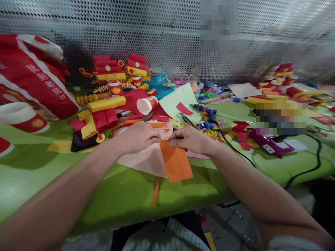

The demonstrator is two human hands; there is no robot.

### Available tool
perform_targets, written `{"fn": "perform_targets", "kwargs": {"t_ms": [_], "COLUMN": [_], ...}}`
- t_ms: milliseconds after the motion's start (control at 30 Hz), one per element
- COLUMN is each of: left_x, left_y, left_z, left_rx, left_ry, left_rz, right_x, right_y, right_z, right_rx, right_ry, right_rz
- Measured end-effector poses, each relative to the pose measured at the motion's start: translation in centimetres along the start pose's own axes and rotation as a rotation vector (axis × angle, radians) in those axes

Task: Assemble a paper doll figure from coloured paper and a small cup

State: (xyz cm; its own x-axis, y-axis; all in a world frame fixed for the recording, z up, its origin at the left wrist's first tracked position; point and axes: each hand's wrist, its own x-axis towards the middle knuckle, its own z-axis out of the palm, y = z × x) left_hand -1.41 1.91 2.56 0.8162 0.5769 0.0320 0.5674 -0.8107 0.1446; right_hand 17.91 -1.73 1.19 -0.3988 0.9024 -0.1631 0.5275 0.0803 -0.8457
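Observation:
My left hand [138, 137] and my right hand [190, 139] meet over the green table [39, 174], each pinching the top edge of an orange paper sheet [176, 162] that hangs down toward me. Under it lies a pale pink paper sheet [146, 160]. A thin orange paper strip [156, 191] rests on the table below the sheet. Scissors [147, 117] lie just beyond my left hand.
A blue glue gun [205, 111] with a black cord [311, 167] lies behind my right hand. Red and yellow paper figures [115, 75], a paper cup [147, 104], a red bag [34, 80], a light green sheet [180, 99] and a black tablet [83, 141] crowd the table.

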Motion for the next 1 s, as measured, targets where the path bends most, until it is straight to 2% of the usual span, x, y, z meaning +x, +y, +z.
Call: {"fn": "perform_targets", "kwargs": {"t_ms": [200,367,600,733,867,1000], "left_x": [0.07,-0.07,-0.15,-0.15,-0.28,-0.21], "left_y": [0.37,0.49,0.32,0.48,0.4,-0.08], "left_z": [-0.32,-0.28,0.12,-0.09,-0.41,-0.17], "left_rx": [0.096,0.208,0.345,0.211,0.022,-0.017], "left_ry": [0.085,0.126,0.182,0.133,0.034,-0.068], "left_rz": [0.065,0.082,0.124,0.039,-0.07,-0.08], "right_x": [0.17,0.3,0.28,0.16,0.1,0.15], "right_y": [0.58,0.77,0.6,0.24,0.06,0.25], "right_z": [-0.35,-0.52,-0.37,-0.16,-0.02,0.12], "right_rx": [0.151,0.233,0.214,0.089,-0.048,-0.13], "right_ry": [-0.08,-0.118,-0.075,0.01,0.102,0.106], "right_rz": [0.092,0.093,0.102,0.083,-0.006,-0.053]}}
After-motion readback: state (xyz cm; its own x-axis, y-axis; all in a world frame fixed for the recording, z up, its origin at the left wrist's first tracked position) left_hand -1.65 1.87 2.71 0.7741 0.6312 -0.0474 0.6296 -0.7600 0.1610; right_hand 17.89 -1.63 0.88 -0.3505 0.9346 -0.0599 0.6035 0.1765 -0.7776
